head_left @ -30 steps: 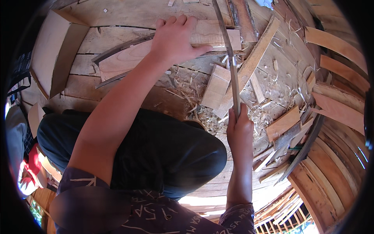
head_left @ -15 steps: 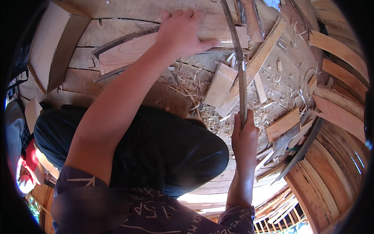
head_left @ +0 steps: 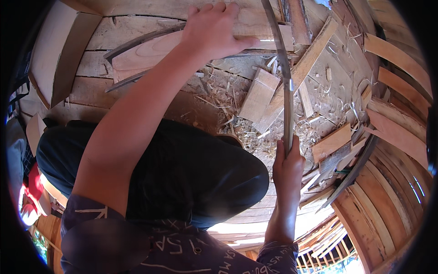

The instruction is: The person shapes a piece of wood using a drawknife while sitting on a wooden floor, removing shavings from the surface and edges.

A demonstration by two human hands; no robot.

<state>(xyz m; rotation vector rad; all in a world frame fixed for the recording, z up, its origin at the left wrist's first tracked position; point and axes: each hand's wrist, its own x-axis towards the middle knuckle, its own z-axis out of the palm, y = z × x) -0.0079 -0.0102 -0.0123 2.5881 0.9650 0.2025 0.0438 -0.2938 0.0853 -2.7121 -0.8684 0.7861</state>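
Here the left hand (head_left: pixel 214 29) presses flat, fingers spread, on a pale plank (head_left: pixel 150 50), apparently steadying it, while the right hand (head_left: pixel 286 166), just right of that plank, clamps a long curved blade (head_left: pixel 285 82) above wood shavings (head_left: pixel 255 137).

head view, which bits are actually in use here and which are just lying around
In use:
- long thin blade, gripped by the right hand
- wooden board, pressed under the left hand

Lying about:
- small flat block
- wood shavings
- curved wooden slats
- long offcut strip
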